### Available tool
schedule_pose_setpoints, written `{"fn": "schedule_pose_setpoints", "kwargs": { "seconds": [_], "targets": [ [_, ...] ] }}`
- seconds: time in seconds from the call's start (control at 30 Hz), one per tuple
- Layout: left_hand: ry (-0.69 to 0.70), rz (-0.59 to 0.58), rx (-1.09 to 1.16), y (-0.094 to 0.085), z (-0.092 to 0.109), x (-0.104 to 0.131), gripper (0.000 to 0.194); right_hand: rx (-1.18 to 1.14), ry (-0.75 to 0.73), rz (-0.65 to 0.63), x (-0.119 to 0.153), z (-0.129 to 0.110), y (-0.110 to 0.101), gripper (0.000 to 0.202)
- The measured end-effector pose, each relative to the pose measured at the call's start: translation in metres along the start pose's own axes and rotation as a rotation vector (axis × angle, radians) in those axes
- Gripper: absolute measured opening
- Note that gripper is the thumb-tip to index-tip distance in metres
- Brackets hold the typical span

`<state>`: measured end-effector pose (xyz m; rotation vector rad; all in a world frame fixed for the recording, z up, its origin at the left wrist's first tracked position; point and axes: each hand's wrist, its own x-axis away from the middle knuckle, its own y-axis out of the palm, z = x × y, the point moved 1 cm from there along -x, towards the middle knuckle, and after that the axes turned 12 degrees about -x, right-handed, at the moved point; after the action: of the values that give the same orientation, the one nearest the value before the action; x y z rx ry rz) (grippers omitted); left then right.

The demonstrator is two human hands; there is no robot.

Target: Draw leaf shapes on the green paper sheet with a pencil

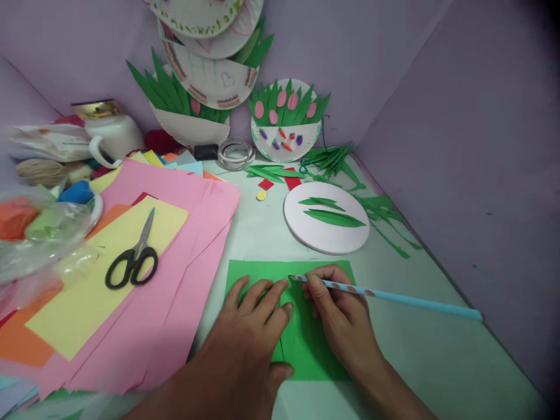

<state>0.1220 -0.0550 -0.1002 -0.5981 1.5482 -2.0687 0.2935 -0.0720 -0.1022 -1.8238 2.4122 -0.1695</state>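
Observation:
A sheet of green paper (315,356) lies on the table in front of me. My left hand (251,326) rests on it with fingers spread, pressing the sheet down. My right hand (343,309) grips a light blue pencil (411,298) with brown spots, its tip touching the paper just beyond my left fingertips. A dark line runs down the sheet beside my left hand, partly hidden by the fingers. Beyond the sheet, a round white disc (326,239) carries green paper leaf strips (335,218).
Scissors (135,256) with black handles lie on yellow paper (74,326) over pink sheets (205,233) at left. Green paper scraps (385,213) lie at right. Decorated paper plates (286,140) and a white mug (116,137) stand against the purple wall (459,175).

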Motion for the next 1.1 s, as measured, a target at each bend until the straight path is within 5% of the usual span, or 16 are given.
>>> {"fn": "schedule_pose_setpoints", "kwargs": {
  "seconds": [0.47,0.83,1.1],
  "targets": [
    [0.0,0.007,-0.008,0.006,-0.002,-0.001,0.07,0.093,-0.049,-0.033,0.0,-0.003,0.001,0.027],
    [-0.044,-0.02,0.026,-0.023,0.01,0.006,0.05,0.14,-0.027,-0.065,0.002,-0.007,0.0,0.025],
    [-0.045,-0.015,0.006,-0.024,0.011,0.006,0.05,0.11,0.0,-0.064,0.001,-0.006,0.0,0.026]
  ]
}}
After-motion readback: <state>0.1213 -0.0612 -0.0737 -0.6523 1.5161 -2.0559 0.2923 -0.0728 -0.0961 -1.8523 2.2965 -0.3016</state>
